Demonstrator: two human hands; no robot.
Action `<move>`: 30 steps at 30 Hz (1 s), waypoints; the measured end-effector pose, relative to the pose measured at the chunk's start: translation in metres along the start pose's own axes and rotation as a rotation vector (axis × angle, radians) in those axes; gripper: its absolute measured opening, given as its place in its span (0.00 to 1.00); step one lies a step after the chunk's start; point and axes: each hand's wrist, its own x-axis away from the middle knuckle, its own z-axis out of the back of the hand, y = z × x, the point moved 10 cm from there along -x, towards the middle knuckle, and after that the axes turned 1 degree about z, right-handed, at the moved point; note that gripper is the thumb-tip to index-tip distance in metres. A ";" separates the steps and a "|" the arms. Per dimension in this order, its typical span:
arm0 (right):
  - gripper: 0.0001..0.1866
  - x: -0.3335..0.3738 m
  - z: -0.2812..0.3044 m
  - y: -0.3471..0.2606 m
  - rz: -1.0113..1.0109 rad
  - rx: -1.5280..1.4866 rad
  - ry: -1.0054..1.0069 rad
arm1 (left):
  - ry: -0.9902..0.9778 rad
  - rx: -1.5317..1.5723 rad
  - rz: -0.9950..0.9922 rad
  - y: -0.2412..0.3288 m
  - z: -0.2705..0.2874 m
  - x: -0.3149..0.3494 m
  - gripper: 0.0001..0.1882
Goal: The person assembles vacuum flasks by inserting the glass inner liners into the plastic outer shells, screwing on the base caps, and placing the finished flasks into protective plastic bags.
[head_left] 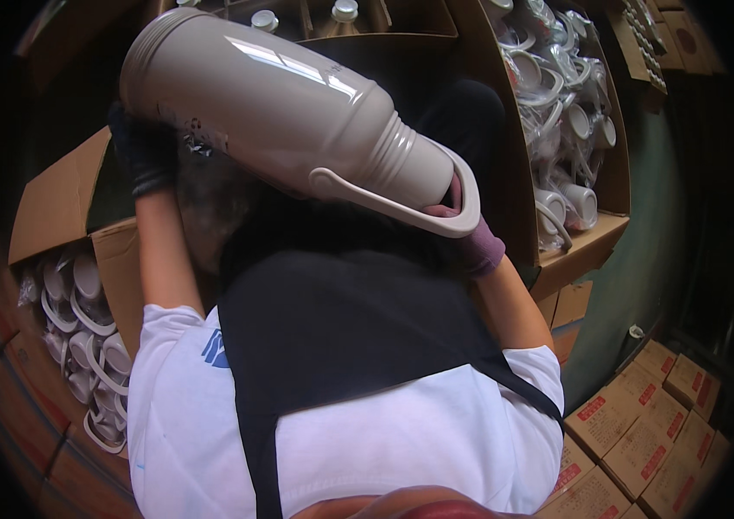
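In the head view, the grey-beige flask [255, 95] is aslant in front of me, its base up toward my left and its cap [414, 169] down toward my right. My right hand [478, 246], in a purple glove, is at the flask's cap end, its fingers bent through the handle loop [467, 203] and closed around it beside the cap. My left hand [142, 151], in a dark glove, is against the flask's near side close to the base; its fingers are in shadow and partly hidden, so I cannot tell whether they are spread or pressed together.

To the right of the flask, an open carton [587, 240] is crowded with pale handled pieces [579, 121], many in clear plastic wrap. Beyond the flask, a divided carton [393, 37] holds bottle-like things with pale tops [345, 10], mostly cut off or hidden. To the left of the flask and nearer me, another open carton [60, 195] has its flaps up and contains more pale looped pieces [90, 337]. Well to the right of the flask and nearer me, closed boxes [644, 437] with red labels stand together, contents hidden.
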 end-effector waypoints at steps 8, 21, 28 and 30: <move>0.31 -0.001 -0.032 -0.020 -0.379 0.600 -0.532 | -0.517 -0.260 -0.417 0.038 -0.117 -0.035 0.16; 0.20 -0.090 -0.049 -0.167 0.295 0.314 -0.516 | -1.088 0.080 0.556 -0.143 -0.307 0.012 0.20; 0.27 -0.157 -0.061 -0.245 1.045 1.040 0.206 | -0.980 0.556 0.971 -0.159 -0.273 -0.014 0.33; 0.28 -0.187 -0.086 -0.237 1.031 1.037 0.136 | -0.813 0.467 0.862 -0.151 -0.249 -0.026 0.30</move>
